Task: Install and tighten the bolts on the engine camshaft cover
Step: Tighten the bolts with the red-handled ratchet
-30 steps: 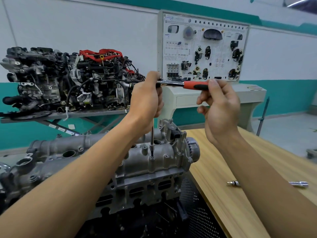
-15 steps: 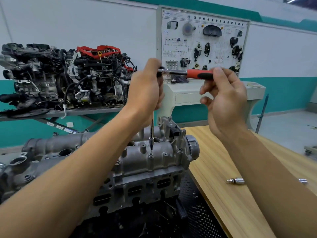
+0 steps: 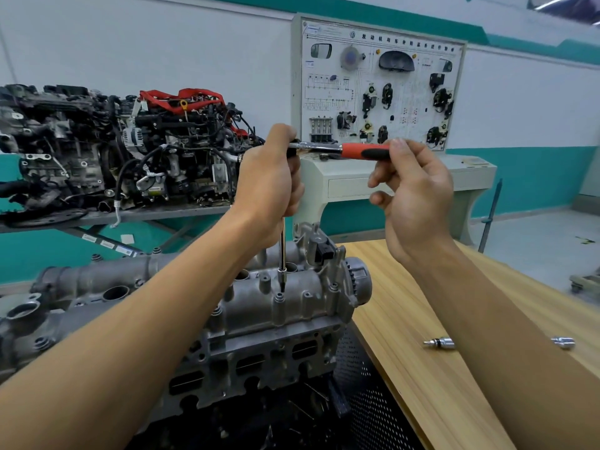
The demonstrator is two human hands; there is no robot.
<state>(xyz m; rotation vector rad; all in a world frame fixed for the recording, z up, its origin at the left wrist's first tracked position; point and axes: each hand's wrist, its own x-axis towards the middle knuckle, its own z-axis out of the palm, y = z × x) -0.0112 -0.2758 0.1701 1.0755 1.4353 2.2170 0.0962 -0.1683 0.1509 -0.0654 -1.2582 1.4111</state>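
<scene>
Ratchet [image 3: 324,147] lifted off bolt [image 3: 279,299]; left hand [image 3: 269,183] grips steel extension [image 3: 283,245], right hand [image 3: 418,196] pinches handle [image 3: 367,152] (orange rubber)

White-and-teal wall [image 3: 194,43], wooden table [image 3: 422,352]

Cover [image 3: 259,306] sits front and left, with the table [image 3: 422,368] right beside it on the right. Two sockets [image 3: 440,343] lie on the table, a little apart. The ratchet [image 3: 341,149] is above the cover, left hand [image 3: 269,183] at its head, right hand [image 3: 412,196] at its handle. The extension bar [image 3: 283,248] hangs straight down over a bolt [image 3: 279,298]. Behind on the left is a second engine [image 3: 130,151] on a stand, and to its right a display board [image 3: 380,82].
</scene>
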